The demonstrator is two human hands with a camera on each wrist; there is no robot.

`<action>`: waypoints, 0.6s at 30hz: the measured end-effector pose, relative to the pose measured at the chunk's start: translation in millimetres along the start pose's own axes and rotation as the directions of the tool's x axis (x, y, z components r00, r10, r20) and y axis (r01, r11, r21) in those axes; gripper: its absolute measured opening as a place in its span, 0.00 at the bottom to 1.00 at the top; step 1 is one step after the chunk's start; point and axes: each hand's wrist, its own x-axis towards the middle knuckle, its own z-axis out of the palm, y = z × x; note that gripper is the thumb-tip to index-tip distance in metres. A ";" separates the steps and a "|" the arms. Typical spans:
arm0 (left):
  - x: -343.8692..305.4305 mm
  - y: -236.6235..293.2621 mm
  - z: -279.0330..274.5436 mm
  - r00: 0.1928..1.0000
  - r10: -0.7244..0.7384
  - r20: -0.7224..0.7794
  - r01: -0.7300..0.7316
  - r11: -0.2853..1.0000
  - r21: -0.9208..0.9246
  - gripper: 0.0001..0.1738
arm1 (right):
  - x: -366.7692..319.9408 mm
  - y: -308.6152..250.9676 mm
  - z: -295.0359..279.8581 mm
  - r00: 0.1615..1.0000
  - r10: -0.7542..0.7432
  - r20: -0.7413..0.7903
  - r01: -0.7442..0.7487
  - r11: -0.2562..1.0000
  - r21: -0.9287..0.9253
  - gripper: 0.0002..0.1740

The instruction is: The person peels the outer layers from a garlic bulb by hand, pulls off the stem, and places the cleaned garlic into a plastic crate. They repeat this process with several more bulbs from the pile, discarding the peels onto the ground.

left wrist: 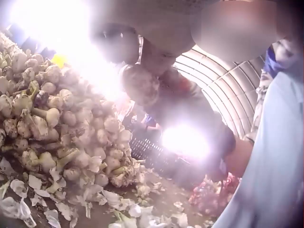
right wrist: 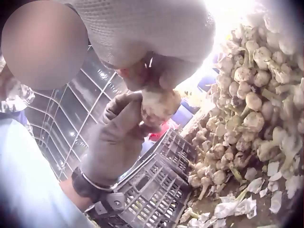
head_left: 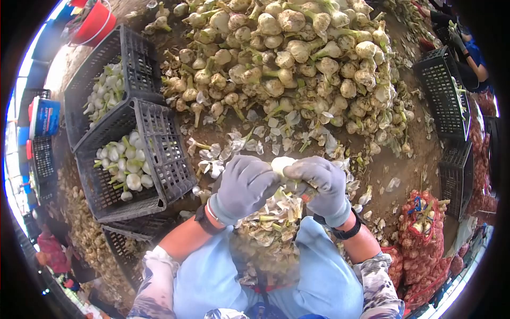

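A pale garlic bulb (head_left: 281, 165) is between my two gloved hands, above a heap of peeled skins in front of my lap. My left hand (head_left: 245, 186), in a grey glove, pinches the bulb from the left with curled fingers. On the other side my right hand (head_left: 319, 183) grips it with thumb and fingers. Up close in the right wrist view, the bulb (right wrist: 160, 105) shows whitish layers, with the left glove (right wrist: 116, 142) at its side. Glare and shadow blur the hands in the left wrist view.
A big pile of unpeeled garlic (head_left: 297, 64) lies ahead. Black crates (head_left: 164, 151) with cleaned white bulbs (head_left: 127, 159) stand at left. Loose skins (head_left: 255, 141) litter the ground. Red net sacks (head_left: 422, 239) lean at right, beside more crates (head_left: 443, 87). A red bucket (head_left: 95, 24) is far left.
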 end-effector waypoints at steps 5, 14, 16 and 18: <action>-13.6 -4.7 10.6 0.993 -0.089 0.075 0.087 0.996 0.031 0.17 | -13.3 10.3 2.3 0.972 0.200 -0.125 -0.180 0.971 0.155 0.14; -18.2 -39.3 1.0 0.917 -0.393 0.066 0.343 0.863 0.370 0.13 | -19.7 16.2 10.2 0.669 0.741 0.062 -0.350 0.240 0.906 0.15; -13.8 -36.1 -4.0 0.918 -0.396 0.031 0.393 0.917 0.072 0.17 | -20.2 20.8 15.4 0.603 0.777 0.180 -0.348 0.054 0.936 0.11; -10.8 -30.0 -4.7 0.924 -0.380 0.041 0.382 0.916 -0.123 0.18 | -19.0 28.2 21.0 0.513 0.806 0.296 -0.365 -0.107 0.925 0.08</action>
